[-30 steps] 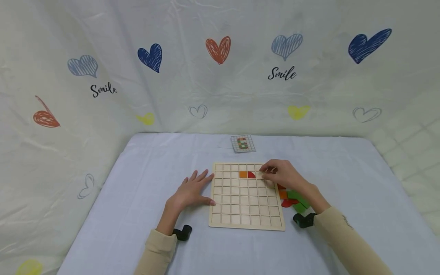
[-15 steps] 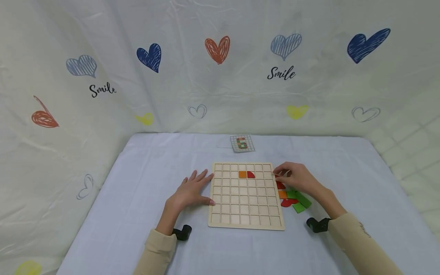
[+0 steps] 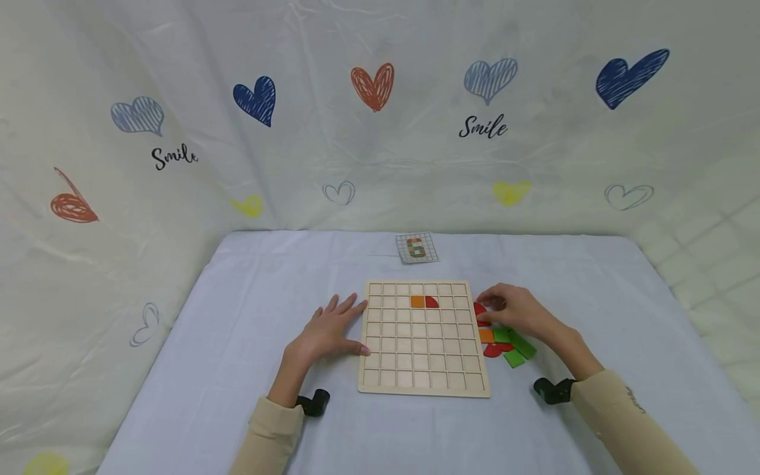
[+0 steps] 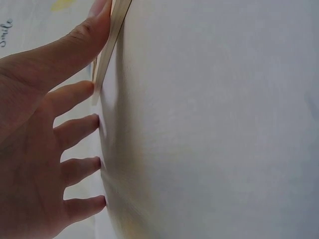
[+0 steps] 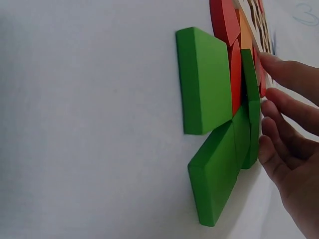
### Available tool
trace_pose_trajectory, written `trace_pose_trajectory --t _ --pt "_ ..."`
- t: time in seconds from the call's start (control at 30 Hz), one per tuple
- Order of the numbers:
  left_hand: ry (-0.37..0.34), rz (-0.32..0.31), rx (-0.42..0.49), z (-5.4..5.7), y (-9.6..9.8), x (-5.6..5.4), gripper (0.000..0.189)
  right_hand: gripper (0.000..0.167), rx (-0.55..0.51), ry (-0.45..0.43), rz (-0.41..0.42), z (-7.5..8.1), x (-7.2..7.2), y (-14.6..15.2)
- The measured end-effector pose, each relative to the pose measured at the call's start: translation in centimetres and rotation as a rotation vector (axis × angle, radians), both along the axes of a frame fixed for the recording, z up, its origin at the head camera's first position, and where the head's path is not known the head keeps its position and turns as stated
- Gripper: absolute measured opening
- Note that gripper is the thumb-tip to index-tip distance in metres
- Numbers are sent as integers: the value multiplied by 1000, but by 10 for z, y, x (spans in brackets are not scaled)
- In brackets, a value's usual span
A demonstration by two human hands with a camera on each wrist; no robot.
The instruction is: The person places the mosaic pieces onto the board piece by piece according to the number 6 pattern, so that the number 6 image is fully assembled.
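Observation:
A wooden grid board (image 3: 421, 346) lies in the middle of the table, bearing an orange square tile (image 3: 417, 301) and, right beside it, a red quarter-round tile (image 3: 431, 302). My left hand (image 3: 326, 333) rests at its left edge with fingers spread; the thumb lies on the rim. Past the right edge, my right hand (image 3: 522, 313) has thumb and index finger pinched at a loose red rounded tile (image 3: 478, 308). In the right wrist view its fingertips meet at the red piece, partly hidden behind green tiles (image 5: 214, 82).
Loose tiles lie beside the board's right edge: an orange one (image 3: 486, 336), red rounded ones (image 3: 493, 351) and several green ones (image 3: 524, 344). A small gridded card (image 3: 417, 248) with a coloured figure lies beyond the board. White cloth covers the table (image 3: 267, 264).
My right hand has moved right, from over the board's upper right squares to the loose red tiles beside it. The left hand stays at the board's edge.

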State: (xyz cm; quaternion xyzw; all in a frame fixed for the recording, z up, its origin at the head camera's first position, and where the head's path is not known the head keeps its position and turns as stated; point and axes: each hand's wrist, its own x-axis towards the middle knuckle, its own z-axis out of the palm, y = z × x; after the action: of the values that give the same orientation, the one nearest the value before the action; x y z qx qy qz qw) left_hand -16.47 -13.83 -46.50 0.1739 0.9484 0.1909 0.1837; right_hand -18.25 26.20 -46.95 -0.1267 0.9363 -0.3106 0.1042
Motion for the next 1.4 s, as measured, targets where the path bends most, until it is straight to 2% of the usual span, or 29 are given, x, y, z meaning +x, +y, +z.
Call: trace_pose_trajectory --t 0.5,0.77,1.03,1.4 --pt "2 2 13 0 0 1 100 43 11 -79 4 1 -4 0" --pt "-2 7 12 0 0 1 101 33 -25 -94 -1 0 -4 -3" --pt "3 6 16 -2 0 1 100 22 -57 -40 30 0 -3 -7" --pt "-3 12 28 0 0 1 100 15 -43 -1 -30 0 -6 -10"
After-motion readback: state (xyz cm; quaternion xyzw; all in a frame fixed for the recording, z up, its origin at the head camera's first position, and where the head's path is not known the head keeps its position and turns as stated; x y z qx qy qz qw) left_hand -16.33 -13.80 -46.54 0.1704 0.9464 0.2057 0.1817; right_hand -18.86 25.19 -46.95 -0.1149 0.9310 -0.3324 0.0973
